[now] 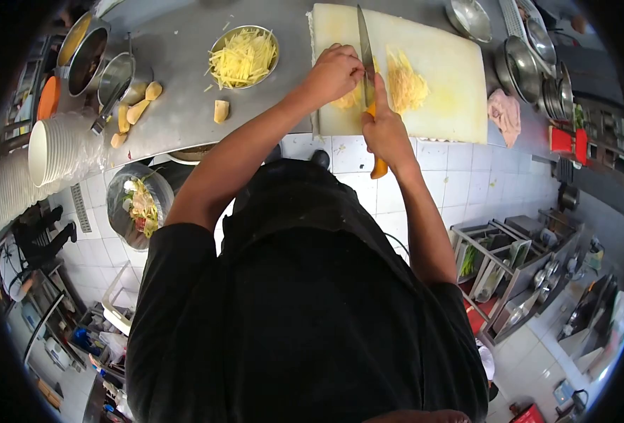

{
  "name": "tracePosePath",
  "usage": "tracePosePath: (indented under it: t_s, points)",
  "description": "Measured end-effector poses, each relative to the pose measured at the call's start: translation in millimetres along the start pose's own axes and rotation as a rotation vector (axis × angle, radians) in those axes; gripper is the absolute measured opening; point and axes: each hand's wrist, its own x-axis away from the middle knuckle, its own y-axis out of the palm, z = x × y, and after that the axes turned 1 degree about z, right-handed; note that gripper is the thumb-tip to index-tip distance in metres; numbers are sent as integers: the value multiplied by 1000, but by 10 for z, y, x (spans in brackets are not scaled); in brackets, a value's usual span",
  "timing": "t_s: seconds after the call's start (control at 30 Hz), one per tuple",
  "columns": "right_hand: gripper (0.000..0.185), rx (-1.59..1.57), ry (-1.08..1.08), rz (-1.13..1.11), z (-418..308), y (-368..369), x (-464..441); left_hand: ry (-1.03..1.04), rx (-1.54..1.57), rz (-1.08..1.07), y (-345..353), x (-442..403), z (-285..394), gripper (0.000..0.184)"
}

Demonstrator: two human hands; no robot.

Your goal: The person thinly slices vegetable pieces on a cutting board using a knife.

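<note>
My right hand (386, 134) grips the orange handle of a kitchen knife (365, 39), its index finger stretched along the blade. The blade points away from me over a white cutting board (453, 70). Close against the blade's left side, my left hand (336, 72) has its fingers curled; what they hold, if anything, is hidden. Thin yellow slices (347, 99), seemingly ginger, lie partly under the left hand. To the right of the knife spreads a pile of cut ginger (405, 81). A metal bowl (277, 58) of ginger shreds (243, 58) stands left of the board.
A ginger chunk (221, 111) and several peeled ginger pieces (138, 111) lie on the steel counter (178, 77). Pots (118, 74) and stacked white bowls (47, 151) are at left. Metal bowls (517, 67) and a pink cloth (504, 116) sit at right. A lined waste bin (118, 211) stands below.
</note>
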Motion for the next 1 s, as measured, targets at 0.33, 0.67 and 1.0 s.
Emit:
tracePosePath:
  t_s: [0.33,0.67,1.0]
  points:
    - [77,-170,114,-99,-219,-337,-453,-8,-31,-45,-35,-36,14,13]
    - [73,-73,158,-88,-414,-444,-15,6,-4,88,-208,231,-52,12]
    - [73,-60,105,-64,-148,-218,407,17,25,-6,-305,660,275,34]
